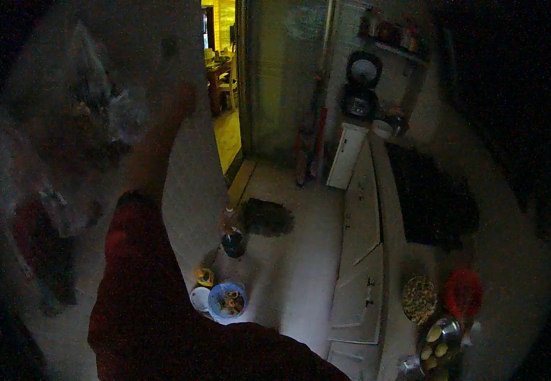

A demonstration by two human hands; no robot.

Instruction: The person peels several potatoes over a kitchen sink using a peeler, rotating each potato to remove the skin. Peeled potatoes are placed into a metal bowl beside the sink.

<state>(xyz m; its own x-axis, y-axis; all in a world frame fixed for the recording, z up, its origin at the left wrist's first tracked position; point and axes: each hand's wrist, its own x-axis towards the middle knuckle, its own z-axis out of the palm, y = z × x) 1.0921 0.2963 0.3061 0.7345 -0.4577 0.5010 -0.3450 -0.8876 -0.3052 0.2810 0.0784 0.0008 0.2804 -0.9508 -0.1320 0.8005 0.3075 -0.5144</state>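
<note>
My left hand (184, 102), at the end of a dark red sleeve, is raised against the tiled wall (189, 176) beside the doorway. The fingers are too dark to make out, and I cannot tell whether they press on anything. A small dark spot (168, 46) shows on the wall just above the hand. Left of my forearm hang clear plastic bags (125, 114) and a dark red item (32, 224). My right hand is out of view.
A lit room with a table (219, 69) shows through the doorway. On the floor are a mat (268, 217), a dark container (232, 244) and a blue bucket of scraps (213, 309). Right, a counter (394, 259) bears a stove (435, 200), a red basin (464, 293) and a metal bowl (453, 328).
</note>
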